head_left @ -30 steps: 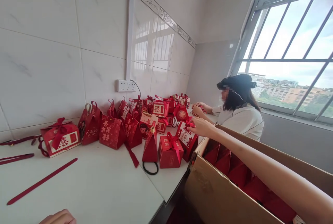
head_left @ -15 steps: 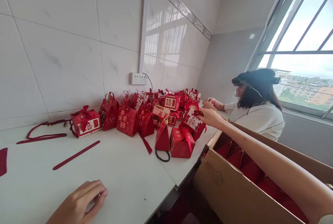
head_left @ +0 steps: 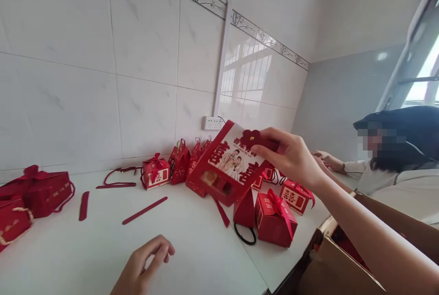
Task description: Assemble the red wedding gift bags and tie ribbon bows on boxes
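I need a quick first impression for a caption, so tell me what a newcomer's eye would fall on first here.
Probably the red box with the printed couple, held up near the middle by the right hand. Next might come the bow-topped box below it on the white table, then the cardboard carton at lower right.

A white table bears a long red strip. Left of that strip lies a short red strip; farther left stand a wide bow-topped box and a box with a beige rope handle. Behind it are a thin red strap, a small bow-topped box and a gabled red box. Well to its right sit a ribbon-tied box and a black loop.
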Demonstrator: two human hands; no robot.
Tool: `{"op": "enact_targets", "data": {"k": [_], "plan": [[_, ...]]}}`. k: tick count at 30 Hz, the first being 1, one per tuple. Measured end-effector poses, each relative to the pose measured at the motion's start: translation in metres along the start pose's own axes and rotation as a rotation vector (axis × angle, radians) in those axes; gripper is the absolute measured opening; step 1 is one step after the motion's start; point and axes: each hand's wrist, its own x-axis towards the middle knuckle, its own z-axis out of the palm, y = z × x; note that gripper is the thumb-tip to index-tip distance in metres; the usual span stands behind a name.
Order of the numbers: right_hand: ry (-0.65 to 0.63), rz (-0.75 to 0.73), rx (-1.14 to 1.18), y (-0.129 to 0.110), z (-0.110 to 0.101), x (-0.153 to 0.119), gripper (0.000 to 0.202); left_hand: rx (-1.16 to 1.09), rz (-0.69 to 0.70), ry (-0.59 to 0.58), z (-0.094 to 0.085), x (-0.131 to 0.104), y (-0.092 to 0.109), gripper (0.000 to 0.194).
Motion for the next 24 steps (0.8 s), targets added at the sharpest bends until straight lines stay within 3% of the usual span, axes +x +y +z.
{"op": "enact_targets", "data": {"k": [4, 7, 11, 15, 19, 24], "plan": [[-0.555, -0.003, 0.383, -0.020, 0.053, 0.010, 0.025, -0.379, -0.062, 0.008, -0.016, 0.006, 0.014, 0.044], [-0.725, 0.077, 0.680, -0.021, 0.106, 0.008, 0.027, -0.603, -0.055, 0.084, -0.026, 0.010, 0.018, 0.057], [-0.610, 0.301, 0.964, -0.021, 0.170, -0.011, 0.040, -0.677, 0.087, 0.033, -0.037, 0.010, 0.015, 0.070], [-0.351, 0.396, 1.052, -0.015, 0.211, -0.039, 0.039, -0.474, 0.081, 0.042, -0.038, 0.010, 0.009, 0.056], [-0.191, 0.394, 0.979, -0.003, 0.221, -0.062, 0.032, -0.325, -0.015, 0.120, -0.032, 0.011, 0.008, 0.042], [-0.116, 0.277, 0.903, 0.000, 0.204, -0.066, 0.024, -0.275, -0.043, 0.069, -0.026, 0.009, 0.011, 0.037]]}}
